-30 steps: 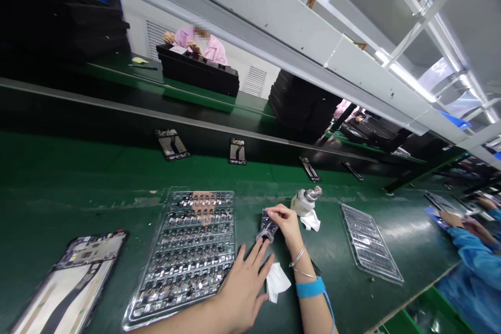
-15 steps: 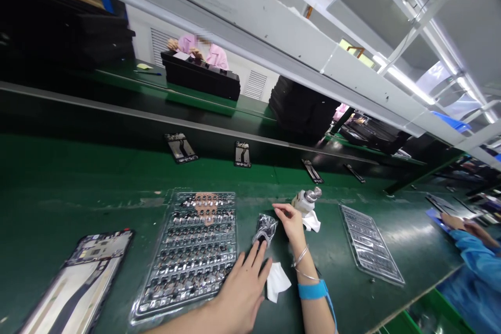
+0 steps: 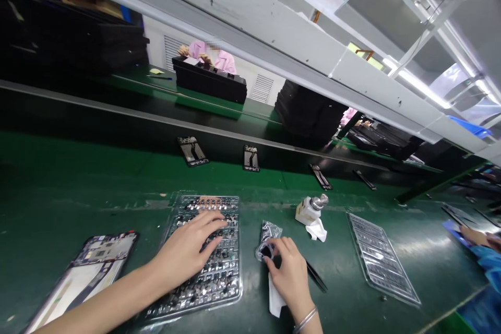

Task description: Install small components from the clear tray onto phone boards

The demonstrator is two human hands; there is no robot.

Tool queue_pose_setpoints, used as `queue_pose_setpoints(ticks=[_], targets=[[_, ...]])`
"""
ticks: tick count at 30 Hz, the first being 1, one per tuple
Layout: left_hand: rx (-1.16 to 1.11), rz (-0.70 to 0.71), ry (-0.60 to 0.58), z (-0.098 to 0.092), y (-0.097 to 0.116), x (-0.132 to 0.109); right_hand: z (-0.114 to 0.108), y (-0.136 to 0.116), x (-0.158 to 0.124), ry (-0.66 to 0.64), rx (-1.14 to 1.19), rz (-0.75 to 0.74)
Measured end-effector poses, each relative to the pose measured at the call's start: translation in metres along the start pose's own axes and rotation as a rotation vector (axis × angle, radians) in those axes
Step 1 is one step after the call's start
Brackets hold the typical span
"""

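Note:
My left hand (image 3: 194, 242) is over the clear plastic tray (image 3: 239, 276), which holds rows of small dark camera-like parts. Its thumb and fingers are apart, and nothing shows between them. My right hand (image 3: 288, 271) is at a small clear plastic bag (image 3: 271, 229), with thumb and fingertips curled on its rolled mouth. Dark contents show inside the bag. Partly under the right hand lies a white cloth (image 3: 276, 297). Black tweezers (image 3: 316, 276) rest just right of that hand. At the left is an opened phone body (image 3: 105, 250) with its inside facing up.
A white pump bottle (image 3: 308, 211) stands behind my right hand, beside a crumpled white wipe (image 3: 317, 230). Another clear tray (image 3: 381, 255) lies to the right. Several phone frames (image 3: 251, 158) line the back. Co-workers sit across and at right, one in a blue sleeve (image 3: 483, 258).
My left hand has moved from the plastic bag leftward onto the tray. My right hand has come from near the bottle down to the bag's mouth, uncovering the tweezers. The view has shifted slightly.

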State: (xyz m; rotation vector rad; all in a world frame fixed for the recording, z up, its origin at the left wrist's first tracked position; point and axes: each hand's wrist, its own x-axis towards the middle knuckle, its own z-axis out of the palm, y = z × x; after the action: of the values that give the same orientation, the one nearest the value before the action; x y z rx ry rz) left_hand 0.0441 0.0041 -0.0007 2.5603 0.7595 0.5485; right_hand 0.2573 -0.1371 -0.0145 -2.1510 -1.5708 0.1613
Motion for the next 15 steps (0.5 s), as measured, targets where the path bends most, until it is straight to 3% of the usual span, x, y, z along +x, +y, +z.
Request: queue_pose_setpoints(ticks=[4,9,15], targets=[[0.017,0.065,-0.091,0.008,0.019,-0.004,0.006,0.007,0.002,0.012,-0.025,0.032],[0.104,0.355,-0.34,0.042,0.065,-0.015,0.013,0.017,0.0,0.026,-0.051,0.054],[0.288,0.421,-0.307,0.088,0.077,-0.009,0.02,0.021,-0.002,0.105,-0.077,0.021]])
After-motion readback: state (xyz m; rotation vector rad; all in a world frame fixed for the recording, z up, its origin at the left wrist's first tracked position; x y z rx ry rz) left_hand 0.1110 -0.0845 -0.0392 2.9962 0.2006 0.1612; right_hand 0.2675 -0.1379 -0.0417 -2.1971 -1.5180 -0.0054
